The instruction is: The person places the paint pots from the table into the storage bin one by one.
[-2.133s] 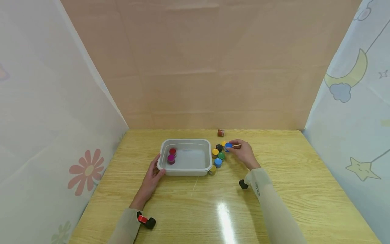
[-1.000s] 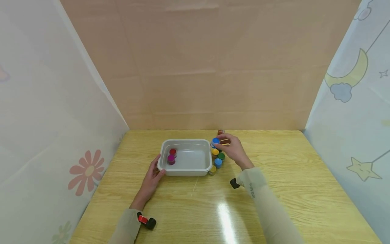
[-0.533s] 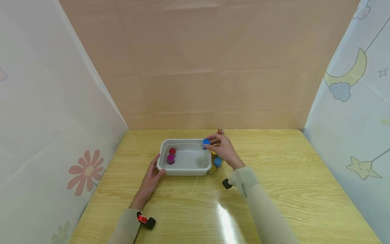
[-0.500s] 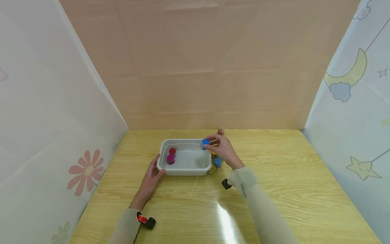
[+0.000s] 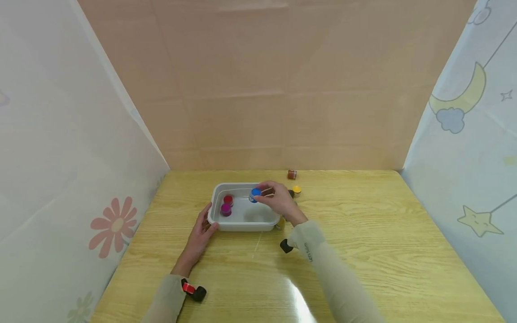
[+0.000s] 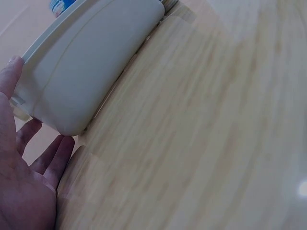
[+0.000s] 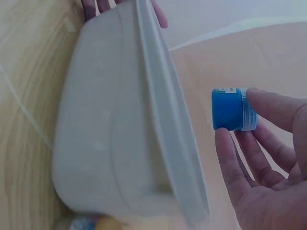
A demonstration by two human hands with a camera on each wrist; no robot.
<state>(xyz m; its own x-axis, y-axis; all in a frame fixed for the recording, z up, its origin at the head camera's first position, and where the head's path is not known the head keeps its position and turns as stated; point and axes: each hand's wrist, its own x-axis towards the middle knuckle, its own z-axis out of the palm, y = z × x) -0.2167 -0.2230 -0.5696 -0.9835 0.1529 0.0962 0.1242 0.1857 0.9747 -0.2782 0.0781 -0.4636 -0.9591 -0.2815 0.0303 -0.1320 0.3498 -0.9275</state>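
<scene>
My right hand pinches a small blue paint jar between thumb and fingers, over the white plastic tray. In the right wrist view the jar lies sideways, apart from the tray's rim. My left hand holds the tray's left end. In the left wrist view the thumb lies on the rim and the fingers reach the lower wall. Inside the tray, at the left, a red jar sits behind a magenta jar.
Several jars stand right of the tray, partly hidden by my right hand. A yellow-lidded jar and an ochre one show there. A brown-red jar lies near the back edge of the wooden table. Patterned walls flank both sides.
My right hand has lifted the blue jar from the group at the right and carried it left, over the tray. The left hand and the tray have stayed put.
</scene>
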